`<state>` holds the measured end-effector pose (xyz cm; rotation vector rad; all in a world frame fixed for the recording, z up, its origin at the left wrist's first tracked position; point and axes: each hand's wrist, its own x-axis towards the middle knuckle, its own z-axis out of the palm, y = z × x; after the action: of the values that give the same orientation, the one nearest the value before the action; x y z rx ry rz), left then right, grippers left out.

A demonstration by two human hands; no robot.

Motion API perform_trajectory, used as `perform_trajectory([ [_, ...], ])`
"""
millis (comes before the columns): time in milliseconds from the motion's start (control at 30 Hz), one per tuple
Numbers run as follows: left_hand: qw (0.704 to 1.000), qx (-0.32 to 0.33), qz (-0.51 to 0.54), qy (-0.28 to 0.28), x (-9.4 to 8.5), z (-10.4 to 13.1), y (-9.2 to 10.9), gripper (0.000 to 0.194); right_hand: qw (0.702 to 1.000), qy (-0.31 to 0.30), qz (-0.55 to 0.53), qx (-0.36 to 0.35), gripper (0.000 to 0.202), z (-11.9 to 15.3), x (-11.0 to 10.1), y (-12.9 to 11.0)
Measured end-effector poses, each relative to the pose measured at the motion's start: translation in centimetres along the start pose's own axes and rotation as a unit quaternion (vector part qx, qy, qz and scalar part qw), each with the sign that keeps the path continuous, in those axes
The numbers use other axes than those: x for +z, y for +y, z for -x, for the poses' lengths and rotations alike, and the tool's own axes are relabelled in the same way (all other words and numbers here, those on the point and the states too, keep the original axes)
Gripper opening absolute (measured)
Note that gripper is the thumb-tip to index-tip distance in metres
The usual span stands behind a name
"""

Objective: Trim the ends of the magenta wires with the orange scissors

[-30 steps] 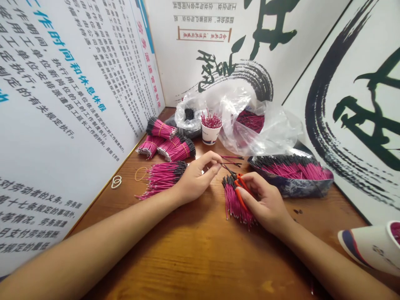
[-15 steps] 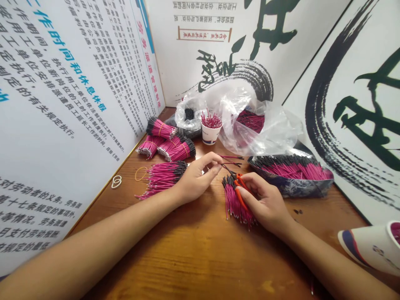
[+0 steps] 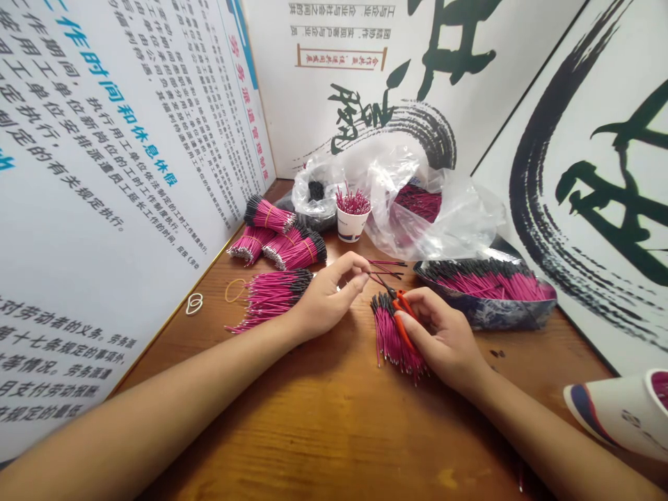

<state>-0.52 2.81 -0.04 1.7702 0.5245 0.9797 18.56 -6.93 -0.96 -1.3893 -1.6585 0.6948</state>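
My left hand (image 3: 334, 292) is closed, thumb and fingertips pinched together; a thin wire seems to be between them, though its end is mostly hidden. In my right hand (image 3: 441, 337) is a pair of orange-handled pliers (image 3: 403, 313), its dark jaws reaching the left fingertips. A few magenta wires (image 3: 389, 264) with black ends lie just beyond those fingertips. Under the pliers rests a loose pile of magenta wires (image 3: 387, 337) with black sleeves. Another spread of such wires (image 3: 271, 296) lies left of my left hand, partly behind its wrist.
Rubber-banded wire bundles (image 3: 292, 247) stack at the back left. A paper cup (image 3: 352, 226) of wires and plastic bags (image 3: 464, 223) stand behind. On the right are a wire-filled tray (image 3: 490, 313) and a tipped paper cup (image 3: 610, 410). Rubber bands (image 3: 194, 304) lie left. Printed panels enclose the table.
The orange handles sit slightly closer together, and the pliers' jaws have shifted slightly at the left fingertips. Both hands stay almost in place; everything else is unchanged.
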Motion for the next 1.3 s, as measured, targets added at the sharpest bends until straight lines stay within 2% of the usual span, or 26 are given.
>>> perform_trajectory([
  [767, 1.000, -0.013, -0.003, 0.002, 0.08, -0.06, 0.40, 0.008, 1.000, -0.012, -0.008, 0.003, 0.009, 0.09, -0.01, 0.17],
  [1033, 0.999, -0.013, -0.049, 0.009, -0.15, 0.00, 0.89, 0.014, 1.000, -0.021, 0.003, 0.005, 0.010, 0.03, 0.07, 0.08],
  [1300, 0.998, -0.028, -0.050, -0.029, 0.13, 0.09, 0.95, 0.008, 1.000, -0.024, -0.004, 0.005, 0.009, -0.03, -0.09, 0.03],
])
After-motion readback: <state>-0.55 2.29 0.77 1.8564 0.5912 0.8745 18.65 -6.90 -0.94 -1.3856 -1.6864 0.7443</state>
